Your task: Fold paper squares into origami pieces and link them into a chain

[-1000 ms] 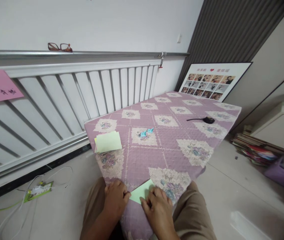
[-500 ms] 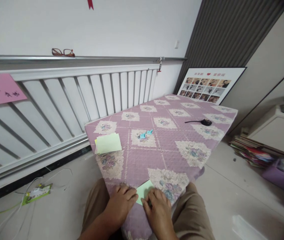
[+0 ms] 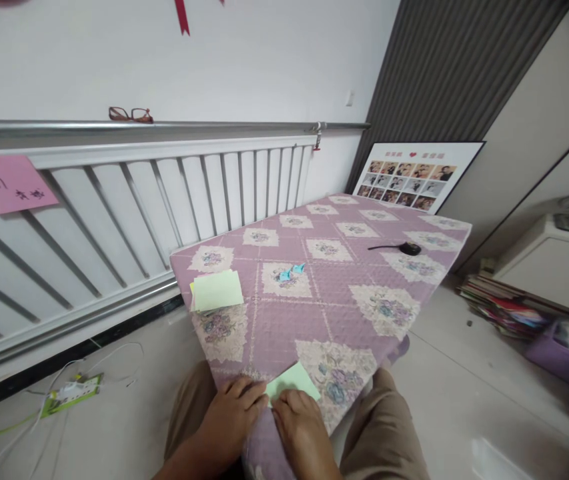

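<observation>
A pale green sheet of paper (image 3: 297,377) lies at the near end of the cloth-covered table, between my hands. My left hand (image 3: 234,408) is closed on its left corner, fingers bent and pressing it to the cloth. My right hand (image 3: 298,420) is closed over its near edge, with curled fingers bunched on the paper; the fingertips and thumb are partly hidden. Farther up the table lie two small folded blue paper pieces (image 3: 291,271). To the left sits a stack of pale green paper sheets (image 3: 217,291), with a yellow edge showing.
The purple flowered tablecloth (image 3: 284,327) covers the narrowing table. A black ladle-like object (image 3: 408,248) lies at its right side. A white radiator (image 3: 164,200) runs along the left, with glasses (image 3: 131,115) on the pipe above. A photo board (image 3: 414,177) leans at the far end.
My right hand has shifted left, closer to my left hand, and more of the green paper shows above and right of it. The view has tilted slightly upward.
</observation>
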The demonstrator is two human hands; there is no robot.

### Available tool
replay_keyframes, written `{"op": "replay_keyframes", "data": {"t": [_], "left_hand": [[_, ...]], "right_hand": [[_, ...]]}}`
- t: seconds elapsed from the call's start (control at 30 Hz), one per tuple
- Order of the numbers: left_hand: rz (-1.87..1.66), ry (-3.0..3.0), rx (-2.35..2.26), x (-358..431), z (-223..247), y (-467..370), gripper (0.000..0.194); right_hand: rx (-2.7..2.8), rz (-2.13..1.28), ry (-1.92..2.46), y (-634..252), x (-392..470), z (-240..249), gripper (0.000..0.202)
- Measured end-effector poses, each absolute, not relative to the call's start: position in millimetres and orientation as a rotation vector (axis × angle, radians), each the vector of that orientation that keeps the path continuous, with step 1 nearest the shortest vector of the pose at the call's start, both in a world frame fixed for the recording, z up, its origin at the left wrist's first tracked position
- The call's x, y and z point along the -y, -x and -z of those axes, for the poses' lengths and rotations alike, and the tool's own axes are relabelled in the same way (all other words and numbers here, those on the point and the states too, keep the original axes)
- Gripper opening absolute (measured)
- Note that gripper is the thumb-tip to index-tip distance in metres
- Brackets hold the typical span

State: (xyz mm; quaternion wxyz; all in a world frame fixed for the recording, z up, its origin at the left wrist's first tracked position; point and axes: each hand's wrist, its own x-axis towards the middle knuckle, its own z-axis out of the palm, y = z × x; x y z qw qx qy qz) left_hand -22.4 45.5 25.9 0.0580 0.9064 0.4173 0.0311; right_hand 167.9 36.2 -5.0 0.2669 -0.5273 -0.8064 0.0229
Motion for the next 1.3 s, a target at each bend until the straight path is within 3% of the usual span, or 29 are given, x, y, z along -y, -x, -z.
{"op": "replay_keyframes", "data": {"t": [0.23, 0.47, 0.73, 0.97, 1.1, 1.3], "left_hand": [[-0.134, -2.704, -1.347, -41, -20, 44, 0.04], [-0.218, -2.576, -1.512, -47, -27, 14, 0.014], [-0.222, -2.673, -1.378, -58, -26, 1, 0.013], [-0.462, -2.695, -1.387, -61, -22, 2, 0.009], [-0.759, -2.606, -1.355, -54, -52, 2, 0.018], [-1.343, -2.144, -1.591, -46, -93, 9, 0.023]], "right_hand": [[2.139, -0.147, 1.332, -194, -24, 2, 0.02], [2.173, -0.224, 1.568, -188, -32, -15, 0.014], [2.254, -0.056, 1.595, -183, -36, -17, 0.008], [2.223, 0.004, 1.547, -179, -32, -20, 0.01], [2.086, -0.244, 1.398, -175, -32, -33, 0.018], [1.483, -1.019, 1.301, -174, -40, -52, 0.026]]}}
